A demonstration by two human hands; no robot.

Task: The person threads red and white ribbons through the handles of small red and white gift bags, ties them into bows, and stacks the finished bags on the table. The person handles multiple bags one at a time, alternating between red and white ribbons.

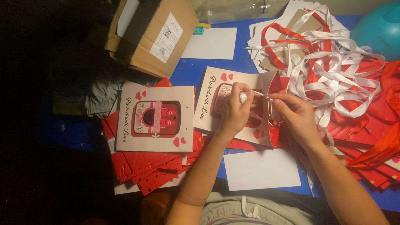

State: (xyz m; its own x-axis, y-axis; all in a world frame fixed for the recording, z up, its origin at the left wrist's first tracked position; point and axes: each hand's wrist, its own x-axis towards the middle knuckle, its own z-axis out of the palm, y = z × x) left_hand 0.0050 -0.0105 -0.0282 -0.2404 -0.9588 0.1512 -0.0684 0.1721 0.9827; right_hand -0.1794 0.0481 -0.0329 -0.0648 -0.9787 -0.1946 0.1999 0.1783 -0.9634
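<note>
A cream paper gift bag (pixel 216 89) with a red suitcase picture and hearts lies flat on the blue table (pixel 191 71), its red-lined mouth facing right. My left hand (pixel 235 109) rests on the bag and pinches a white ribbon (pixel 259 93) near the bag's mouth. My right hand (pixel 293 113) holds the same ribbon at the bag's open edge, fingers closed on it. Both hands nearly touch.
A finished cream bag (pixel 155 117) tops a stack of flat red bags (pixel 146 168) at left. A tangle of white and red ribbons (pixel 333 71) fills the right. Cardboard box (pixel 154 35), clear plastic bottle (pixel 233 10), white sheets (pixel 260 170), teal balloon (pixel 381 29) surround.
</note>
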